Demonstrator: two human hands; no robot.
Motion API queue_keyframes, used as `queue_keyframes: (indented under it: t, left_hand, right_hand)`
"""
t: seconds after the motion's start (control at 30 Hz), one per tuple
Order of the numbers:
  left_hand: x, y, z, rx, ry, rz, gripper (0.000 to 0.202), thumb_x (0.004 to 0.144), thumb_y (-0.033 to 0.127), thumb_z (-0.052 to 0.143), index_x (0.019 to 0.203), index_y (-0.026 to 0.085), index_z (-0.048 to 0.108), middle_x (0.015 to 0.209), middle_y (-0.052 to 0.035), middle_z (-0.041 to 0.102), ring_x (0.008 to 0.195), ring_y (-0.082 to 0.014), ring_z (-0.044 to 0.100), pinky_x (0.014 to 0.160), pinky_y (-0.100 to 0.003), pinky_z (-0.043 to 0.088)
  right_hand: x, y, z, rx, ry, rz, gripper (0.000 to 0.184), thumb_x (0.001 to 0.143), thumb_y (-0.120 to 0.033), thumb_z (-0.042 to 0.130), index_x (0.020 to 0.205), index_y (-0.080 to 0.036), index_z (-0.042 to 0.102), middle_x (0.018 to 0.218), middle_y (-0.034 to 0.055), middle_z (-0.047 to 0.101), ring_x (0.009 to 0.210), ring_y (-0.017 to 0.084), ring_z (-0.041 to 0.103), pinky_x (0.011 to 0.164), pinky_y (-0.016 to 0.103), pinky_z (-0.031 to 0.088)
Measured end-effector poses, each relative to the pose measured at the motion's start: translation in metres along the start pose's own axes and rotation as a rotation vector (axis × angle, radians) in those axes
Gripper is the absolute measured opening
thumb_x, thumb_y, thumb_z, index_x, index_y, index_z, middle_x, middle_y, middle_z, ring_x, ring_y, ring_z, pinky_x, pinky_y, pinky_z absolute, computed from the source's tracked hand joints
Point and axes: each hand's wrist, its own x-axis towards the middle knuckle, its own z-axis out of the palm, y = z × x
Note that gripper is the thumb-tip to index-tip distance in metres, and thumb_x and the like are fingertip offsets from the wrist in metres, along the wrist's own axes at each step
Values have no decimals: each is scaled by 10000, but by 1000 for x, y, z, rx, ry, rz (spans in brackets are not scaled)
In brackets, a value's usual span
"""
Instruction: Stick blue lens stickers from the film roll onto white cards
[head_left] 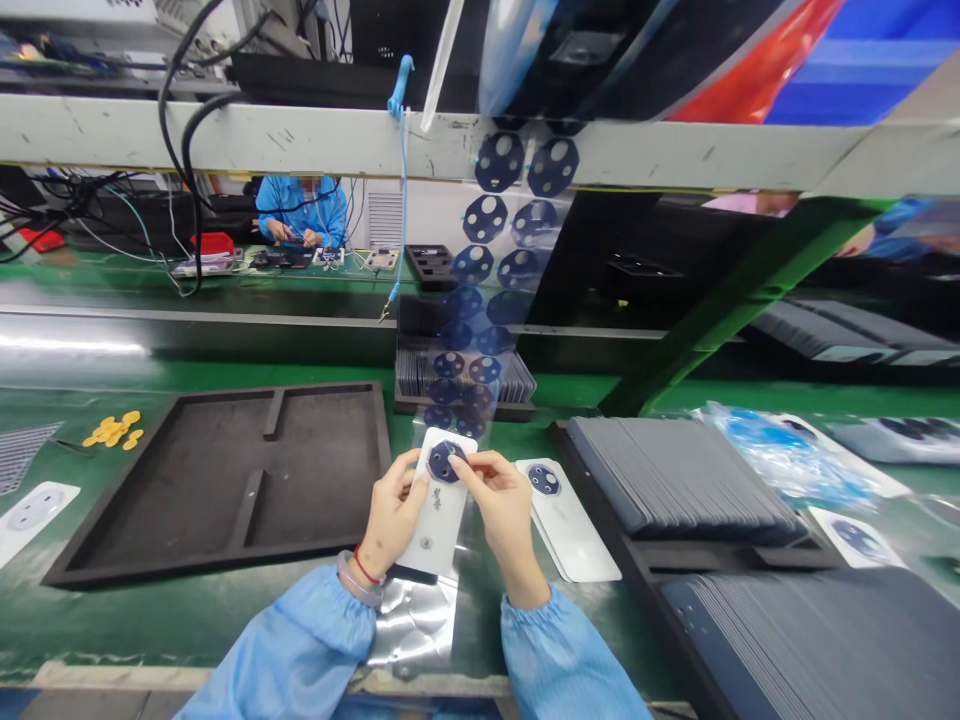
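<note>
Upright before me is a white phone back panel (437, 535) with dark marks and a dark round camera disc (442, 461) near its top. My left hand (391, 513) is closed on its left edge, thumb in front. My right hand (504, 500) is closed at the upper right edge, its thumb pressing on the disc. Fingers behind the panel are hidden. A clear strip of dark round stickers (480, 268) hangs just beyond. Under the panel lie a dark edge and a shiny clear film (412, 625). Right of my hands rest white panels (577, 535) with a similar disc.
At left lies a black divided tray (315, 490) beside yellow pieces (112, 430). Racks of grey panels (682, 475) stand at right, near crumpled clear plastic (787, 465). A blue cord (403, 190) hangs from the white beam (300, 140). Across the bench sits a person in blue (304, 212).
</note>
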Motion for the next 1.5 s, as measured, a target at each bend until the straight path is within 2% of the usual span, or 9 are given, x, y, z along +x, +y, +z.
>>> queue_keyframes:
  t: [0.63,1.0,1.17,1.27,1.33,1.4,1.43,1.47,1.5]
  left_hand:
    - [-1,2,1,-25,2,-33,457,888,416,554,1211,94,529,827,-64,713,649,-124,601,592,-193,468]
    - [0,-1,0,18,-4,6,448,909,411,525,1224,93,540,813,-59,701,665,-138,614,602,-213,472]
    - [-1,-3,4,-13,3,25,378,907,429,560,1130,125,589,1017,-95,690,857,-180,664,690,-233,506]
    - [-2,-6,7,1,78,40,355,893,428,591,1090,132,599,1038,-90,677,888,-175,653,751,-242,511]
    - [-2,-8,8,-14,113,44,357,894,435,587,1073,127,589,1016,-90,672,870,-170,647,755,-247,509]
    - [-3,-10,8,-17,129,42,359,894,444,580,1051,122,573,982,-88,663,840,-168,640,726,-249,504]
    - [-3,-10,9,-5,123,42,353,896,443,574,1040,121,567,962,-85,658,823,-167,633,712,-250,498]
    - [-4,-11,9,15,103,48,341,894,434,571,1030,121,565,944,-81,653,810,-166,624,707,-254,492]
    - [-4,-12,9,41,81,54,324,888,420,575,1016,122,567,925,-77,648,800,-166,613,709,-259,485]
  right_hand:
    - [-2,-8,3,8,11,26,332,692,-418,788,769,-123,655,687,36,577,638,117,489,628,258,403]
    - [-2,4,2,-26,6,24,325,691,-402,792,794,-128,651,672,15,532,640,114,455,624,253,390]
    - [-7,-2,8,-209,16,-184,228,786,-360,723,780,-143,656,722,33,582,645,119,476,630,263,410]
    - [-13,-4,13,-337,96,-361,173,814,-331,701,822,-161,671,912,69,602,758,140,525,655,265,438]
    - [-15,-4,16,-359,188,-408,404,781,-330,736,1147,-198,624,1203,99,533,851,148,535,702,274,468]
    - [-14,-3,18,-321,247,-385,895,723,-341,785,1471,-254,303,1413,127,373,903,149,537,772,299,487]
    - [-12,-2,18,-289,233,-353,1016,714,-352,791,1514,-261,173,1435,133,353,926,152,544,809,310,487]
    - [-11,-1,18,-256,183,-299,992,722,-373,780,1505,-243,186,1401,131,403,937,159,556,829,315,487]
    - [-9,-1,18,-229,107,-228,845,746,-408,752,1441,-207,316,1300,121,500,924,168,573,822,314,490]
